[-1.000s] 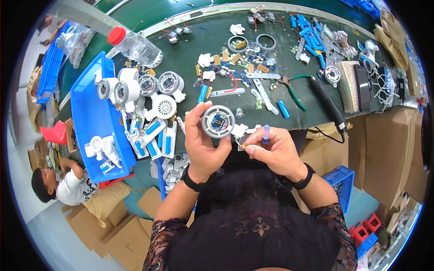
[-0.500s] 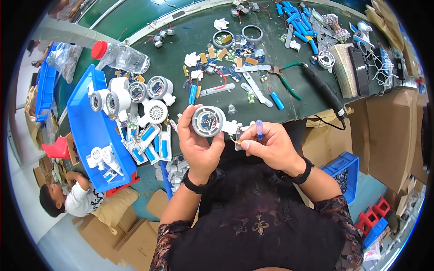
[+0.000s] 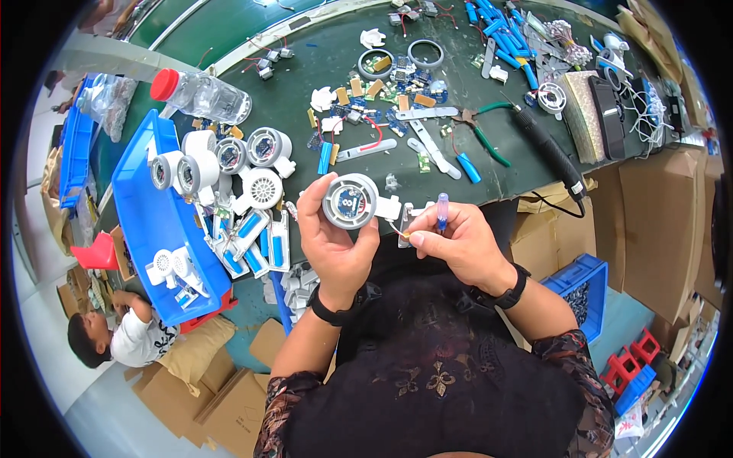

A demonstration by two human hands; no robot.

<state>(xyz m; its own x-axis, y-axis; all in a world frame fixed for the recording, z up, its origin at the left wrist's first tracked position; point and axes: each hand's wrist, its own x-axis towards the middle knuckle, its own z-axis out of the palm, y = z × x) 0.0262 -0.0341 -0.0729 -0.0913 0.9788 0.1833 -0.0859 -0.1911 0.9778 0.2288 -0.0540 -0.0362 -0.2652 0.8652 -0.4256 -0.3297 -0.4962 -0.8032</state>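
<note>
My left hand (image 3: 336, 256) is closed around the rim of a small fan head (image 3: 336, 220), a white and grey round housing. Inside its ring shows a blue circuit board (image 3: 350, 201) with a bright marking. A white neck (image 3: 387, 208) sticks out to the right, and thin wires (image 3: 396, 230) run from it to my right fingertips. My right hand (image 3: 467, 248) keeps a screwdriver with a clear purple handle (image 3: 442, 211) upright between its fingers. Thumb and forefinger also pinch the wire end; its tip is mostly hidden. A flat light-coloured piece (image 3: 407, 216) lies just behind those fingertips.
A blue bin (image 3: 145, 217) with white fan parts stands left, beside a red-capped bottle (image 3: 202, 95). Loose boards, grey strips (image 3: 427, 114), green-handled pliers (image 3: 489, 141) and a black corded tool (image 3: 546, 149) cover the bench. A person (image 3: 126, 332) is at lower left.
Both hands stay nearly in place; the fan head has shifted slightly and the screwdriver has moved a little up and right. The bright marking on the board looks different.
</note>
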